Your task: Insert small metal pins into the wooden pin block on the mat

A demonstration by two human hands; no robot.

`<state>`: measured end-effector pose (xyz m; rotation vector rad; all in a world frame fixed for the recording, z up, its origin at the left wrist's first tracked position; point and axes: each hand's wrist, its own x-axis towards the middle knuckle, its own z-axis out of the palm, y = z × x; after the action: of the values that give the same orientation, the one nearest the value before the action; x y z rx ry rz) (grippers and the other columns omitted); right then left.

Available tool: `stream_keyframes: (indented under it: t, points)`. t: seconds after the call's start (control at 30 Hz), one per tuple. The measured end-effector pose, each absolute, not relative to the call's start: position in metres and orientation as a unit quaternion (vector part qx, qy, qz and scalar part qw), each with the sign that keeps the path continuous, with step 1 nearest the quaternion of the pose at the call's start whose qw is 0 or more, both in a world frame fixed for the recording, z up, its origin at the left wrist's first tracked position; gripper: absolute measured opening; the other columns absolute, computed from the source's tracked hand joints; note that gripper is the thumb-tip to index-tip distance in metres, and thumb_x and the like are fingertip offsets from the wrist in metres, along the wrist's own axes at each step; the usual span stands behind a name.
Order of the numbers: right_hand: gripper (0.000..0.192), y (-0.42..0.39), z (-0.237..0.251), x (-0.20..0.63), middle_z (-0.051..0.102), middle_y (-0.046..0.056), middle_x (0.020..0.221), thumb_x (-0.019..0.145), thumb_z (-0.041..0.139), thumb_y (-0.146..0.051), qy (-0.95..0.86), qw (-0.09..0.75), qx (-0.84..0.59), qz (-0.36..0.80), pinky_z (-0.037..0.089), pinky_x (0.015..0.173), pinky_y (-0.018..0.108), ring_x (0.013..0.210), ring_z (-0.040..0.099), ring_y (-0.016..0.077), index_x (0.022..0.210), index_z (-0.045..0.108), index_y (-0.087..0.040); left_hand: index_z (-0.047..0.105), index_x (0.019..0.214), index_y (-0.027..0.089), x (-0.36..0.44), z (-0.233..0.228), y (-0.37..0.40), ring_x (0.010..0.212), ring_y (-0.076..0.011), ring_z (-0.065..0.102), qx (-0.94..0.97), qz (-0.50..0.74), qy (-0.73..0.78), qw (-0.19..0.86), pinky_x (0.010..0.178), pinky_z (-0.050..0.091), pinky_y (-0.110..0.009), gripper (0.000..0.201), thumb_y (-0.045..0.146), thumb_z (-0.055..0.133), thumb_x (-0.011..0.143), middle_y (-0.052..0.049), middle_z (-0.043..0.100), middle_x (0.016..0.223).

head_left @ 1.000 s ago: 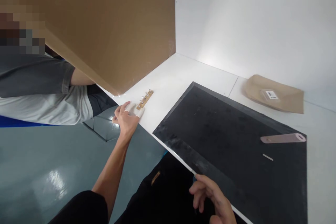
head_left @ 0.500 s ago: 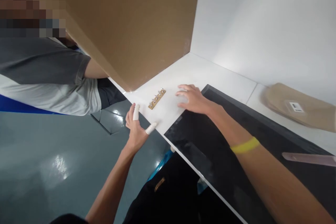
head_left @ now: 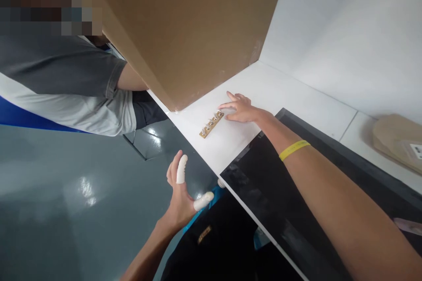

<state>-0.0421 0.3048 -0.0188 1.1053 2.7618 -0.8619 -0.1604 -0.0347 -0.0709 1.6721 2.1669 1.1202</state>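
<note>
Reaching across the white table (head_left: 290, 92), the right hand (head_left: 242, 109) lies flat and open, fingers spread, with its fingertips (head_left: 223, 106) touching the far end of a small brass strip (head_left: 211, 124). Nothing is gripped; the flat palm looks suited to pinning or sliding the strip rather than lifting it. The strip lies on the table near the front edge, studded with a row of small screws or pins, just beside the lower corner of a big cardboard box (head_left: 194, 30) that stands behind it. A yellow band (head_left: 293, 149) circles the right wrist.

The left hand (head_left: 183, 193) hangs off the table, below and in front of the strip, open and empty, thumb and forefinger apart; both wear white finger covers (head_left: 181, 169), probably for grip or to keep the metal clean. To the right of the strip a black mat (head_left: 329, 193) covers the table. Beyond that, well away from the strip, lies a tan padded envelope (head_left: 395, 140). Left of the box, another person's sleeve (head_left: 82, 79) and arm show.
</note>
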Motion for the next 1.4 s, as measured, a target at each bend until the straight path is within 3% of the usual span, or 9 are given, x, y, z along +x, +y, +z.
stream_keyframes:
  t: [0.3,0.4,0.63,0.77,0.87,1.07,1.23,1.4]
  points:
    - [0.035,0.296,-0.025,-0.047,0.027,-0.002,0.174,0.086,0.073,-0.027,0.895,-0.024,0.344,-0.284,0.014,0.131,0.061,0.161,0.018,0.0404,0.119,0.080,-0.032,0.003,0.168,0.035,-0.135,-0.079,-0.053,0.157,-0.0489,0.016,0.592,0.345,0.717,0.131,0.119,0.021,-0.078,0.106,0.079,0.059,0.089,-0.022,0.010,0.173]
    - [0.032,0.294,-0.029,-0.038,0.030,-0.001,0.173,0.085,0.073,-0.026,0.892,-0.054,0.348,-0.284,0.015,0.130,0.064,0.160,0.021,0.0401,0.115,0.080,-0.031,0.001,0.169,0.032,-0.124,-0.067,-0.057,0.158,-0.0506,0.014,0.622,0.343,0.687,0.152,0.119,0.023,-0.078,0.117,0.081,0.064,0.084,-0.023,0.008,0.173]
    - [0.019,0.268,-0.007,0.011,0.034,0.002,0.172,0.083,0.071,-0.026,0.869,-0.146,0.387,-0.273,0.018,0.131,0.061,0.157,0.027,0.0364,0.100,0.076,-0.021,-0.006,0.170,0.028,-0.074,-0.040,-0.065,0.158,-0.0548,0.018,0.706,0.309,0.585,0.253,0.112,0.042,-0.076,0.154,0.082,0.085,0.059,-0.028,0.003,0.174]
    - [0.013,0.224,0.007,0.068,0.039,-0.002,0.169,0.082,0.068,-0.029,0.834,-0.244,0.421,-0.261,0.022,0.128,0.061,0.153,0.034,0.0340,0.094,0.071,-0.024,-0.006,0.170,0.030,-0.055,-0.042,-0.065,0.160,-0.0534,0.019,0.730,0.285,0.549,0.291,0.107,0.051,-0.070,0.154,0.074,0.091,0.060,-0.028,0.006,0.175]
    - [0.011,0.180,0.008,0.121,0.045,-0.003,0.165,0.084,0.067,-0.031,0.798,-0.314,0.468,-0.212,0.029,0.125,0.059,0.147,0.042,0.0325,0.094,0.070,-0.027,-0.007,0.170,0.032,-0.051,-0.048,-0.059,0.159,-0.0531,0.019,0.753,0.296,0.519,0.274,0.110,0.046,-0.074,0.155,0.077,0.090,0.057,-0.027,0.008,0.175]
    - [0.017,0.103,-0.014,0.203,0.057,0.008,0.156,0.082,0.070,-0.038,0.659,-0.413,0.616,-0.122,0.032,0.119,0.061,0.140,0.047,0.0351,0.090,0.066,-0.023,-0.003,0.170,0.029,-0.047,-0.052,-0.040,0.159,-0.0499,0.017,0.785,0.336,0.463,0.237,0.119,0.034,-0.072,0.143,0.082,0.081,0.068,-0.026,0.010,0.174]
    - [0.022,0.068,-0.037,0.204,0.062,0.015,0.147,0.083,0.072,-0.042,0.523,-0.455,0.717,-0.073,0.033,0.115,0.062,0.134,0.049,0.0371,0.089,0.064,-0.023,0.001,0.170,0.031,-0.042,-0.051,-0.038,0.158,-0.0482,0.020,0.784,0.330,0.475,0.224,0.122,0.029,-0.069,0.132,0.079,0.078,0.074,-0.023,0.011,0.174]
    - [0.028,0.052,-0.053,0.161,0.056,0.019,0.153,0.084,0.076,-0.047,0.421,-0.441,0.790,-0.070,0.026,0.112,0.073,0.135,0.044,0.0455,0.086,0.063,-0.023,0.003,0.171,0.027,-0.035,-0.049,-0.038,0.157,-0.0473,0.023,0.792,0.328,0.474,0.202,0.121,0.031,-0.068,0.129,0.078,0.076,0.077,-0.024,0.014,0.173]
